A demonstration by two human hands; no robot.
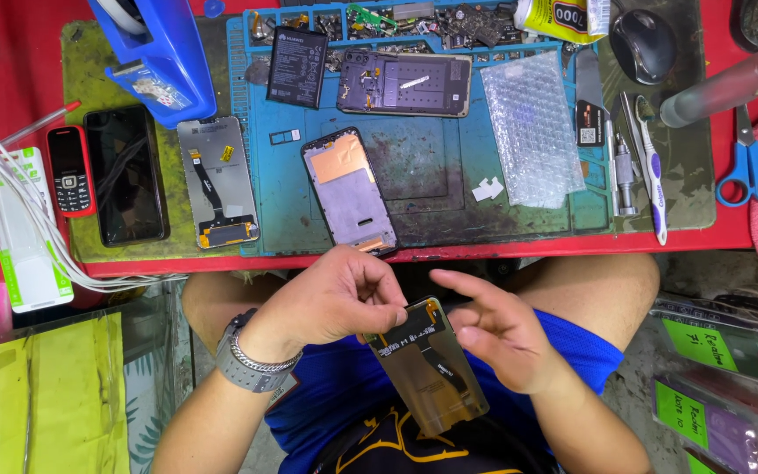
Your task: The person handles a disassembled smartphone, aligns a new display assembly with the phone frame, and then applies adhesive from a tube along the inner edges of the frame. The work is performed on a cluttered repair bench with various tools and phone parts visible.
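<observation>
My left hand pinches the top edge of a phone display panel, held back side up over my lap, with a black flex cable running down it. My right hand hovers just right of the panel, fingers spread, index pointing toward its top corner, holding nothing. On the blue repair mat just beyond my hands lies a phone frame with a copper patch. Another display panel lies at the mat's left edge.
An opened phone body and a black battery lie at the mat's back. Bubble wrap, a toothbrush, tweezers and blue scissors sit right. A black smartphone and a red keypad phone lie left.
</observation>
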